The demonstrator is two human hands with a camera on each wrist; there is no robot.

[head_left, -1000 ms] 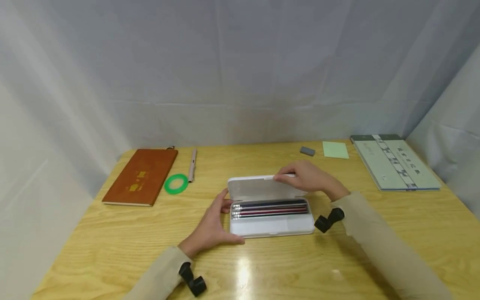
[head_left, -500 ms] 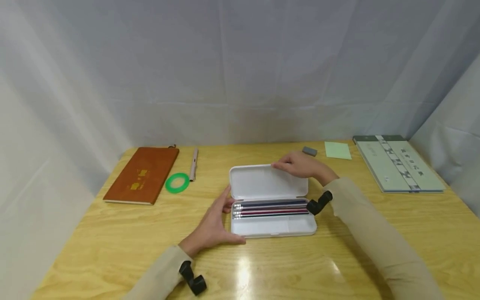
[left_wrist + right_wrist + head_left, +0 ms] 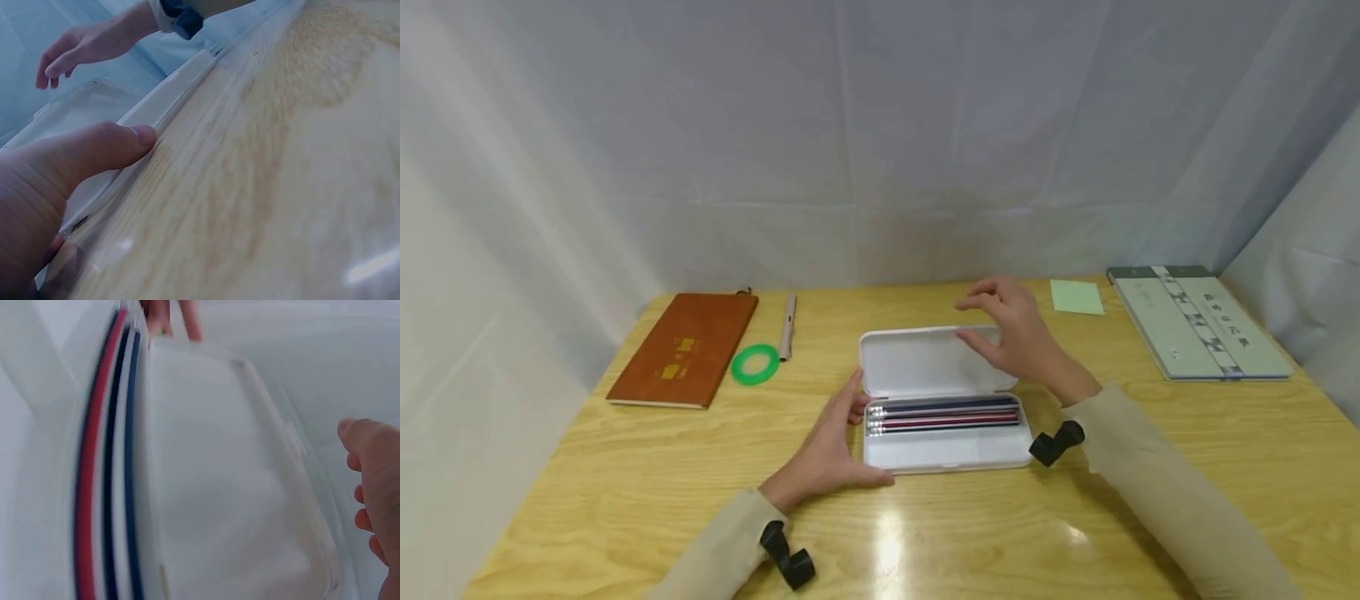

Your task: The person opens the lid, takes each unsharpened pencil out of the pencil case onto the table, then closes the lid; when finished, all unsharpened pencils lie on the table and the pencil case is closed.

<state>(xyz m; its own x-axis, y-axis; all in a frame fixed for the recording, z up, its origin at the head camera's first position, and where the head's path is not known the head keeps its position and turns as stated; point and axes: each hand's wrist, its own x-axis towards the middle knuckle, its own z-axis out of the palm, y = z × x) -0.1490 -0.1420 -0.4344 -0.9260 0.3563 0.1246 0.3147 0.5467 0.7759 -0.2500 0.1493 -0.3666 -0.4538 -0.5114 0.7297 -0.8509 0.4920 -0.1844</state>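
Note:
A white pencil case lies on the wooden table, its lid raised and tipped back. Several pencils in dark blue, red and white fill its rear half, silver ends to the left; the front half shows bare white. My left hand holds the case's left end, thumb along the front edge and fingers behind the back corner. In the left wrist view the thumb lies against the case's side. My right hand hovers by the lid's right end, fingers parted from it and holding nothing.
To the left lie a brown notebook, a green tape ring and a pale pink pen. Green sticky notes and a pale green book lie at the back right. A curtain hangs behind the table.
The right hand swung the lid up and back, then let go of it and rose. The grey eraser behind is now hidden by that hand. The left hand has stayed at the case.

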